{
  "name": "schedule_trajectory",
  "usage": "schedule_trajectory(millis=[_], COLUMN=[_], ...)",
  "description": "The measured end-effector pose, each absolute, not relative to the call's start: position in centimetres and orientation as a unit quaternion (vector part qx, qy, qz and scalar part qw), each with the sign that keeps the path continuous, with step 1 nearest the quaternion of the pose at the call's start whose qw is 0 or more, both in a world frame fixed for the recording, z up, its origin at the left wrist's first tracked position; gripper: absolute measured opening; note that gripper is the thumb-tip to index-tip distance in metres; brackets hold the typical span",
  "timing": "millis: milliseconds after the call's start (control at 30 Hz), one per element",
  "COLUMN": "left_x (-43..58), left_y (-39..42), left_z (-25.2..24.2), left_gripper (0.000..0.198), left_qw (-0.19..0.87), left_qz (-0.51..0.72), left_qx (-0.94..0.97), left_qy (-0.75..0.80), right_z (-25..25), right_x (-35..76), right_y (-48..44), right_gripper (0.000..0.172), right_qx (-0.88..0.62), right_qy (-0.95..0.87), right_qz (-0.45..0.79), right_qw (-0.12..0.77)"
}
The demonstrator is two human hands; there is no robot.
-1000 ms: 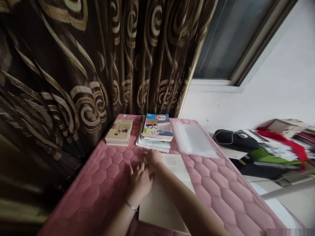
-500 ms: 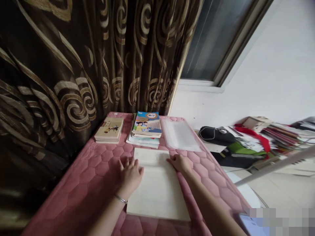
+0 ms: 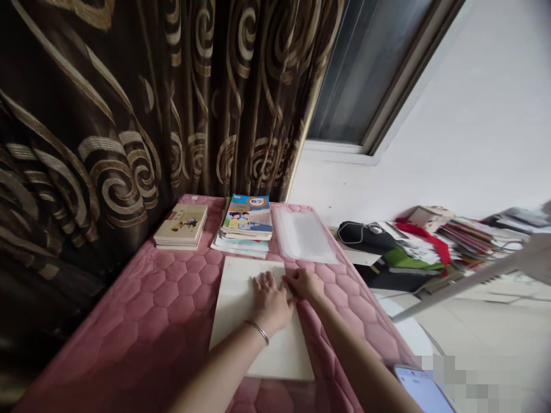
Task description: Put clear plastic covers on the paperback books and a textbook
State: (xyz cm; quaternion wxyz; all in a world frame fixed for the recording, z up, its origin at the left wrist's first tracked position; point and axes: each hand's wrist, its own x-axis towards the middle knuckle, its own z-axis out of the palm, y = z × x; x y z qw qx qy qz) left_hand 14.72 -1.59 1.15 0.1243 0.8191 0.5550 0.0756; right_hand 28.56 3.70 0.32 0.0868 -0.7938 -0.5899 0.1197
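An open book (image 3: 282, 355) with pale, mostly blank pages lies flat before me on the pink quilted surface. My left hand (image 3: 272, 303), with a silver bangle at the wrist, rests on its upper part with fingers spread flat on the page. At the right edge of the book, my right hand (image 3: 305, 285) has its fingers closed in a pinch on the edge. How many leaves it pinches I cannot tell. The two hands are almost touching.
Beyond the book are a small stack of tan books (image 3: 181, 226), a textbook pile (image 3: 247, 221) and clear plastic sleeves (image 3: 305, 234). A phone (image 3: 419, 387) lies at lower right. A pale slanted pole (image 3: 456, 284) crosses before bags and papers. A patterned curtain (image 3: 193, 115) hangs at left.
My left hand has moved right, from the left edge of the book onto its page. The right hand stays at the right edge. The view has shifted slightly.
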Motion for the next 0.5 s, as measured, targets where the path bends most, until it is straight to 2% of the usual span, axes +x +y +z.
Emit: schedule_trajectory(millis=[333,500], left_x=[14.5,14.5], left_y=[-1.8,-1.7], left_z=[0.7,0.2], left_gripper=[0.057,0.057], left_qw=[0.115,0.105], left_qz=[0.098,0.109], left_qx=[0.814,0.813], left_qy=[0.562,0.563], right_z=[1.5,1.2], right_x=[27.3,27.7], right_y=[7.8,6.4], right_gripper=[0.049,0.034], right_qx=[-0.817,-0.792], right_qy=[-0.559,-0.594], right_qz=[0.120,0.119], right_qw=[0.081,0.075])
